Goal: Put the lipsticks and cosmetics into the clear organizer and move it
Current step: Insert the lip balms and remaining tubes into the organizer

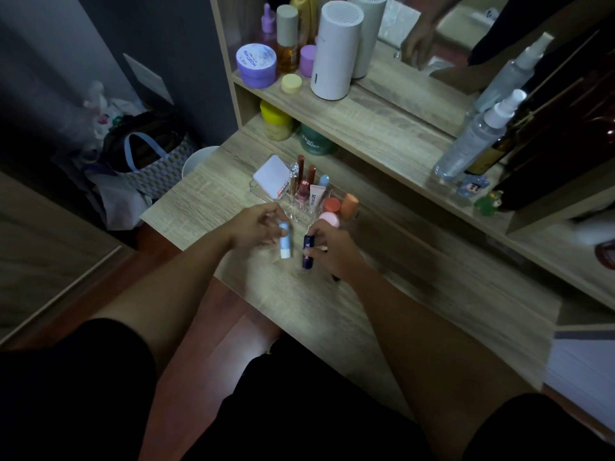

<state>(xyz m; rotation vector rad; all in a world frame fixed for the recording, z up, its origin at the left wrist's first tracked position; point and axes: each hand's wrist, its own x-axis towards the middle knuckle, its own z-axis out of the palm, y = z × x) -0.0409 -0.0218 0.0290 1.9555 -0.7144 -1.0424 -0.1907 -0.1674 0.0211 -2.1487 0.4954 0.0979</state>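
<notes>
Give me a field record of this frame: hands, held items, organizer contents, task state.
left hand: holds a light blue tube
right hand: holds a dark navy tube
clear organizer: on the wooden desk, just beyond both hands
organizer contents: white compact, several upright lip tubes
beside organizer: pink round pot, orange sponge-like piece; in or out, cannot tell
task state: two tubes not yet in the organizer; organizer not yet moved
</notes>
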